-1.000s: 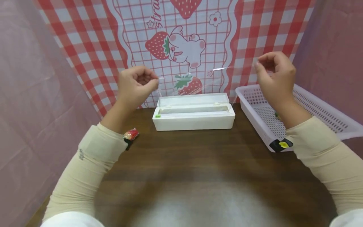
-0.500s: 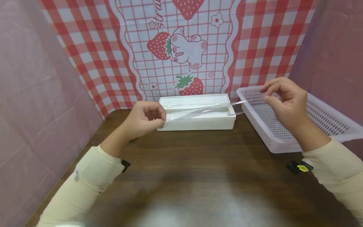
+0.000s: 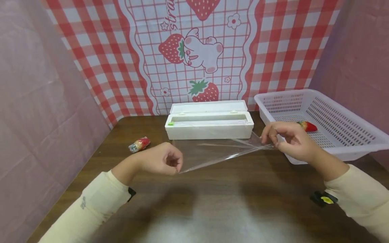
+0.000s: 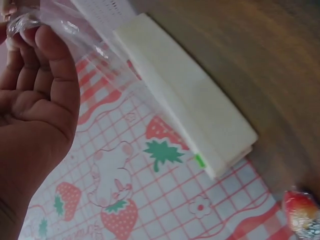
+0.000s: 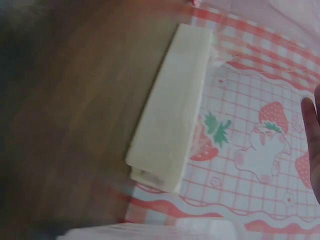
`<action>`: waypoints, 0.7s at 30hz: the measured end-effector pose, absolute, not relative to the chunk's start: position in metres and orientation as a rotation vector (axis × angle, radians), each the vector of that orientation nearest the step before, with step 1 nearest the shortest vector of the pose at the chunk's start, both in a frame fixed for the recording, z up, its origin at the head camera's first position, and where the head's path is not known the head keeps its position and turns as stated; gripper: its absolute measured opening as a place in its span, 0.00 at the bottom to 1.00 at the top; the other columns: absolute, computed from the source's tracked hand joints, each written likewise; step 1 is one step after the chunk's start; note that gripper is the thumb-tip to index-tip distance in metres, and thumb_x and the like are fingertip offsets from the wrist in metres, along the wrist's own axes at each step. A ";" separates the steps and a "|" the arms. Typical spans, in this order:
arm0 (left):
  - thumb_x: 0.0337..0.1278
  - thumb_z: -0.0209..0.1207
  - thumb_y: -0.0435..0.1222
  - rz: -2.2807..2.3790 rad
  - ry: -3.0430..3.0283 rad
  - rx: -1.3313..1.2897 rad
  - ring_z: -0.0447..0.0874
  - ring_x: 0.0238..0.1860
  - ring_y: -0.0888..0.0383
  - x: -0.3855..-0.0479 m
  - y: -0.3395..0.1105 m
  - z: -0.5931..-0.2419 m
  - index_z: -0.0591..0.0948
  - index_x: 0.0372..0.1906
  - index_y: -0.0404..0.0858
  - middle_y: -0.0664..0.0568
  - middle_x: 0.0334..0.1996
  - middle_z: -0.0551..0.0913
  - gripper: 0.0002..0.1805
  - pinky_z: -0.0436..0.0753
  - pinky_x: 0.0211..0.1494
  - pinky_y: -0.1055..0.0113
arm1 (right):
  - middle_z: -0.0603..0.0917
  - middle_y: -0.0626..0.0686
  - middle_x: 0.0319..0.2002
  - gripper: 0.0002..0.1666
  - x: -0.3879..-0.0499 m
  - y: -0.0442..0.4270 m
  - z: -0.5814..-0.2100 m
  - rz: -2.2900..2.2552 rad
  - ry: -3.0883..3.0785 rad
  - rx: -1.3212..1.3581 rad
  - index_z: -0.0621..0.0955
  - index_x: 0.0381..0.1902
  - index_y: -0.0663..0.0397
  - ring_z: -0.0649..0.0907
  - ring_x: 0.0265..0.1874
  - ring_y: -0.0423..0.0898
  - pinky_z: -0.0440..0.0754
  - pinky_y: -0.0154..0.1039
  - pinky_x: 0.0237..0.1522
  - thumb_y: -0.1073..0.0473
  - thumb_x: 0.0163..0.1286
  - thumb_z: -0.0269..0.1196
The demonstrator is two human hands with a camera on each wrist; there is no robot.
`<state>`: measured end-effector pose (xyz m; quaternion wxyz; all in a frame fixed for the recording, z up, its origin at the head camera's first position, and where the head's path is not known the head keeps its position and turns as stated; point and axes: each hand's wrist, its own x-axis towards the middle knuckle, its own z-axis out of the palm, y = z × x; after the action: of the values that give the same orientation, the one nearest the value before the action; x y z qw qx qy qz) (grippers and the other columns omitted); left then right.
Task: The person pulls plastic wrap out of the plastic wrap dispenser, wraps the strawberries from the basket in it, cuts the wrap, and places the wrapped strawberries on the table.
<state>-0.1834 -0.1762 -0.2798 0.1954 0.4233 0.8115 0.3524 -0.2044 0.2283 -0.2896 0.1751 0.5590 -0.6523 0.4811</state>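
Note:
A clear sheet of cling film (image 3: 232, 156) stretches from the open white dispenser box (image 3: 209, 132) toward the front of the table. My left hand (image 3: 161, 159) pinches its left front corner between thumb and fingers. At the other corner, my right hand (image 3: 290, 139) pinches the film with bent fingers, beside the basket. The film's front edge is gathered into a slanting, shiny line, lower on the left. In the left wrist view, crumpled film (image 4: 75, 30) shows at the fingertips. Only part of the right hand (image 5: 314, 145) appears in the right wrist view.
A film-wrapped strawberry (image 3: 139, 144) lies on the wooden table (image 3: 206, 209), left of the box. On the right stands a white perforated basket (image 3: 334, 153) with a red strawberry (image 3: 308, 126) inside. A strawberry-patterned checked cloth (image 3: 197, 50) hangs behind.
Both hands have come down from above the box toward the table's front, drawing the film with them. The film now spreads in front of the box.

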 end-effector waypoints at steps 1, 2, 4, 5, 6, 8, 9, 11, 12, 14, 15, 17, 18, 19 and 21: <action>0.50 0.58 0.29 0.964 2.269 1.183 0.71 0.23 0.62 -0.184 -0.177 -0.283 0.80 0.25 0.39 0.55 0.20 0.77 0.04 0.74 0.26 0.69 | 0.81 0.54 0.30 0.20 -0.205 0.228 -0.293 1.350 -1.874 1.616 0.72 0.22 0.56 0.80 0.33 0.45 0.75 0.34 0.35 0.83 0.37 0.46; 0.50 0.57 0.29 0.944 2.266 1.177 0.71 0.23 0.62 -0.185 -0.178 -0.286 0.80 0.25 0.39 0.56 0.20 0.77 0.04 0.74 0.26 0.69 | 0.81 0.53 0.29 0.20 -0.205 0.228 -0.296 1.329 -1.897 1.644 0.72 0.23 0.55 0.79 0.32 0.45 0.75 0.35 0.33 0.83 0.37 0.47; 0.49 0.57 0.29 0.892 2.271 1.162 0.71 0.22 0.64 -0.186 -0.180 -0.291 0.80 0.24 0.41 0.57 0.19 0.77 0.06 0.73 0.25 0.70 | 0.81 0.52 0.30 0.20 -0.205 0.227 -0.302 1.294 -1.952 1.710 0.72 0.24 0.53 0.79 0.31 0.44 0.74 0.36 0.30 0.82 0.38 0.50; 0.49 0.57 0.28 0.859 2.275 1.155 0.71 0.22 0.64 -0.186 -0.181 -0.293 0.80 0.23 0.42 0.58 0.19 0.77 0.06 0.73 0.25 0.70 | 0.81 0.52 0.31 0.20 -0.205 0.226 -0.305 1.286 -1.989 1.753 0.72 0.25 0.52 0.79 0.32 0.44 0.75 0.36 0.30 0.81 0.39 0.51; 0.49 0.57 0.29 0.817 2.285 1.154 0.71 0.22 0.65 -0.187 -0.181 -0.295 0.79 0.23 0.43 0.59 0.18 0.76 0.07 0.73 0.25 0.71 | 0.81 0.52 0.33 0.20 -0.205 0.226 -0.308 1.277 -2.030 1.799 0.72 0.25 0.52 0.79 0.32 0.45 0.76 0.36 0.30 0.81 0.40 0.51; 0.47 0.58 0.29 0.728 2.305 1.147 0.71 0.21 0.66 -0.187 -0.182 -0.298 0.79 0.22 0.44 0.60 0.18 0.76 0.08 0.73 0.25 0.71 | 0.80 0.52 0.37 0.19 -0.204 0.224 -0.313 1.252 -2.133 1.885 0.72 0.26 0.50 0.79 0.36 0.45 0.78 0.37 0.34 0.79 0.43 0.53; 0.47 0.58 0.29 0.685 2.313 1.143 0.71 0.21 0.66 -0.187 -0.183 -0.299 0.79 0.21 0.44 0.61 0.18 0.76 0.08 0.73 0.25 0.72 | 0.80 0.51 0.39 0.18 -0.203 0.223 -0.315 1.240 -2.199 1.923 0.72 0.26 0.49 0.79 0.37 0.45 0.79 0.38 0.35 0.78 0.45 0.54; 0.46 0.59 0.28 0.599 2.332 1.135 0.71 0.21 0.67 -0.186 -0.183 -0.302 0.79 0.20 0.45 0.62 0.17 0.76 0.09 0.73 0.25 0.73 | 0.79 0.50 0.41 0.16 -0.202 0.220 -0.321 1.200 -2.325 1.971 0.72 0.26 0.47 0.79 0.40 0.46 0.80 0.39 0.39 0.76 0.48 0.56; 0.45 0.60 0.28 0.565 2.342 1.133 0.70 0.20 0.67 -0.186 -0.183 -0.304 0.78 0.19 0.45 0.62 0.16 0.75 0.09 0.72 0.24 0.73 | 0.79 0.49 0.41 0.16 -0.202 0.218 -0.324 1.166 -2.378 1.984 0.73 0.26 0.46 0.79 0.40 0.45 0.80 0.39 0.41 0.74 0.49 0.57; 0.44 0.60 0.27 0.515 2.354 1.129 0.68 0.19 0.68 -0.185 -0.182 -0.307 0.77 0.18 0.45 0.62 0.15 0.73 0.10 0.70 0.23 0.74 | 0.79 0.47 0.40 0.15 -0.201 0.214 -0.329 1.090 -2.448 2.003 0.73 0.25 0.44 0.79 0.40 0.43 0.79 0.38 0.42 0.72 0.50 0.58; 0.44 0.60 0.27 0.494 2.359 1.128 0.68 0.19 0.68 -0.184 -0.181 -0.309 0.77 0.17 0.45 0.63 0.15 0.72 0.11 0.69 0.23 0.74 | 0.79 0.46 0.39 0.14 -0.200 0.212 -0.332 1.056 -2.471 2.010 0.73 0.25 0.44 0.79 0.39 0.41 0.79 0.37 0.42 0.72 0.50 0.59; 0.41 0.60 0.26 0.461 2.363 1.132 0.67 0.19 0.69 -0.183 -0.181 -0.315 0.76 0.16 0.45 0.64 0.14 0.71 0.11 0.67 0.23 0.75 | 0.79 0.45 0.35 0.14 -0.200 0.207 -0.337 0.975 -2.466 2.044 0.73 0.24 0.45 0.78 0.37 0.39 0.79 0.35 0.41 0.71 0.49 0.60; 0.40 0.60 0.25 0.447 2.366 1.133 0.66 0.18 0.69 -0.183 -0.180 -0.317 0.76 0.16 0.44 0.64 0.13 0.70 0.11 0.67 0.23 0.75 | 0.78 0.44 0.33 0.13 -0.200 0.205 -0.339 0.929 -2.469 2.055 0.74 0.24 0.45 0.77 0.35 0.37 0.78 0.33 0.39 0.70 0.49 0.60; 0.39 0.60 0.25 0.431 2.369 1.136 0.67 0.19 0.70 -0.182 -0.180 -0.320 0.77 0.16 0.44 0.65 0.14 0.71 0.11 0.68 0.23 0.76 | 0.77 0.43 0.31 0.13 -0.200 0.203 -0.341 0.884 -2.467 2.067 0.74 0.24 0.46 0.77 0.34 0.36 0.78 0.32 0.37 0.70 0.48 0.61; 0.36 0.60 0.25 0.403 2.378 1.141 0.68 0.19 0.71 -0.181 -0.179 -0.324 0.79 0.16 0.44 0.66 0.14 0.73 0.11 0.69 0.23 0.76 | 0.75 0.41 0.28 0.12 -0.199 0.200 -0.343 0.784 -2.501 2.055 0.75 0.24 0.45 0.75 0.31 0.34 0.77 0.29 0.34 0.69 0.47 0.63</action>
<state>-0.1811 -0.1787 -0.3242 0.2343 0.4156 0.8665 0.1470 -0.1994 0.2003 -0.3435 -0.0943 0.6142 -0.7477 0.2343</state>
